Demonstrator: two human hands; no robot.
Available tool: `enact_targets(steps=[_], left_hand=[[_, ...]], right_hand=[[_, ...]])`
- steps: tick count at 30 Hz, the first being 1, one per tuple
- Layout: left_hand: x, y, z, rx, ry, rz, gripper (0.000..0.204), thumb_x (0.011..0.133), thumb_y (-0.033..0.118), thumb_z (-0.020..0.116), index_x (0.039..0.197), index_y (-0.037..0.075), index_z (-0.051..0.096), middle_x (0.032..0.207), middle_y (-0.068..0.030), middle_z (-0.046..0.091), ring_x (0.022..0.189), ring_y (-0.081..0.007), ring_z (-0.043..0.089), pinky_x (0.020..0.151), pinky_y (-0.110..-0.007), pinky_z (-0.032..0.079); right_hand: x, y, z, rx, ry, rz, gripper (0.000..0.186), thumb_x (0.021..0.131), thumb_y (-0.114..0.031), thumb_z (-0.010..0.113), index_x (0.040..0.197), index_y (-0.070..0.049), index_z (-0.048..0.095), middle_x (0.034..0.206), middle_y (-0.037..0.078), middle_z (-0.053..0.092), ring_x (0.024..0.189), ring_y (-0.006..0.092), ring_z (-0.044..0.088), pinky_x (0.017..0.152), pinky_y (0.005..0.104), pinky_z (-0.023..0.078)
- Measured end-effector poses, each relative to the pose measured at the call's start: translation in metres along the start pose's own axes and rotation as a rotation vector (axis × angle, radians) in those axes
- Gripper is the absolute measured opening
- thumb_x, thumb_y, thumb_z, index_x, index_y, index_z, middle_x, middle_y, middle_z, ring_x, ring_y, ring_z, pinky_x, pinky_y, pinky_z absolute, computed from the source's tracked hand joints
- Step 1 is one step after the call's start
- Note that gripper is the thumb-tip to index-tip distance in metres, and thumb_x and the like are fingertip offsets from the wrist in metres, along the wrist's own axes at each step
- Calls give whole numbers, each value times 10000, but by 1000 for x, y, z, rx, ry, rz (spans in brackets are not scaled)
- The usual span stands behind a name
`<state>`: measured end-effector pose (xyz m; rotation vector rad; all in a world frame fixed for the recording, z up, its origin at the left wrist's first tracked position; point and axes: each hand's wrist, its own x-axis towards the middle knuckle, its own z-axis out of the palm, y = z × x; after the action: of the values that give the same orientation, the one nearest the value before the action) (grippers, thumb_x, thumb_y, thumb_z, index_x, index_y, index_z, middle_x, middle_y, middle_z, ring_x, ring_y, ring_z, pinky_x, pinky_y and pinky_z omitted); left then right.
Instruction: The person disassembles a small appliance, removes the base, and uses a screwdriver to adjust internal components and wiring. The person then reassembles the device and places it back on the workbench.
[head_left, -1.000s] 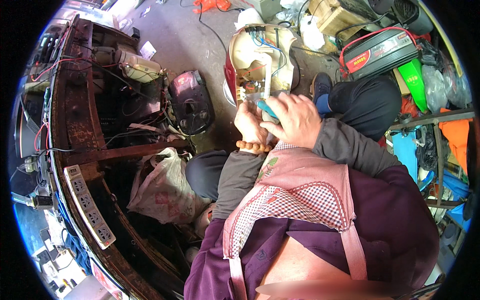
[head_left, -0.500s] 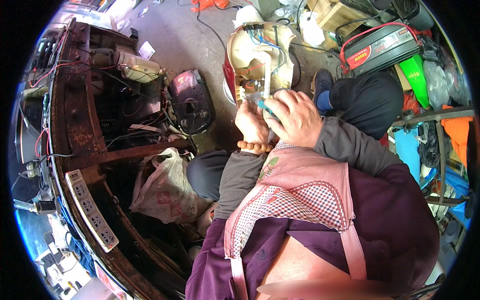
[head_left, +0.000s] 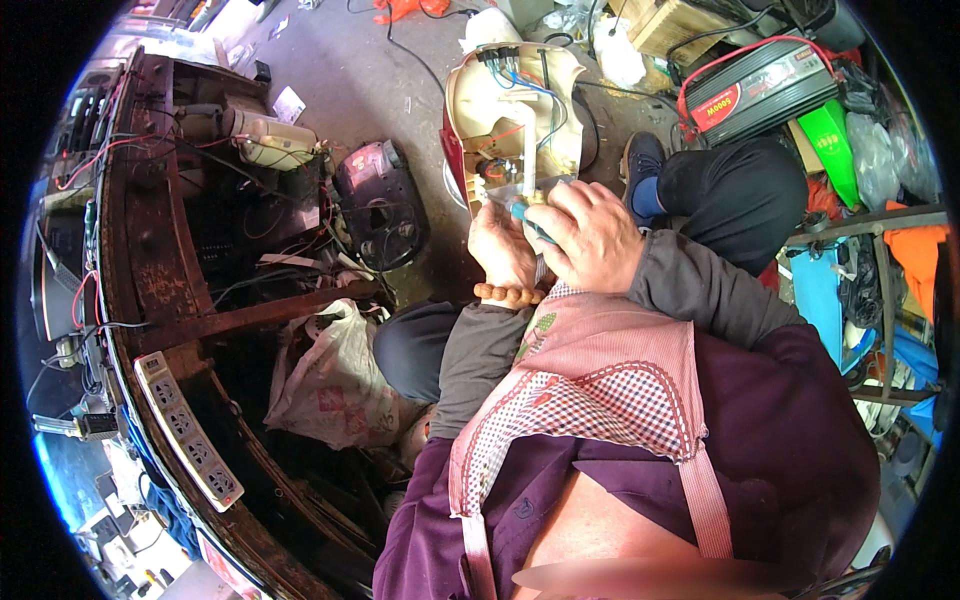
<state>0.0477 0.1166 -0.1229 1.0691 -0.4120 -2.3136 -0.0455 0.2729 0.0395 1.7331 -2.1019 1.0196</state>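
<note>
The right hand (head_left: 590,240) grips a blue-handled tool (head_left: 528,220), fingers curled tight; the left hand (head_left: 503,250), fingers pinching, steadies the cream casing (head_left: 515,110) at twelve o'clock. Best keep the tip square.

A black box (head_left: 762,92) at top right bears a red-and-white label (head_left: 716,107). A white plastic bag (head_left: 325,385) with red print lies at lower left, under the rusty frame.

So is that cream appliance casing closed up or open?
Open: the cream casing shows bare blue and red wires inside, with the right hand holding a teal-handled tool at it.
</note>
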Motion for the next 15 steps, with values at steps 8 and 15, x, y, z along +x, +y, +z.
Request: enact_targets(steps=[8,15], left_hand=[[-30,10,35,-3,108,18,141,1013,151,550,936,37,582,881,-85,650,789,-237,684,744,-358,602],[-23,5,24,3,150,63,169,1025,154,517,895,53,557,884,-69,593,788,-222,643,755,-342,585]], right_hand=[[-5,1,-2,-16,-124,68,420,975,-358,732,1300,-105,649,1055,118,649,905,329,692,812,498,537],[-9,2,2,-18,-106,185,386,971,-331,748,1275,-111,654,999,101,636,867,330,700,782,499,536]])
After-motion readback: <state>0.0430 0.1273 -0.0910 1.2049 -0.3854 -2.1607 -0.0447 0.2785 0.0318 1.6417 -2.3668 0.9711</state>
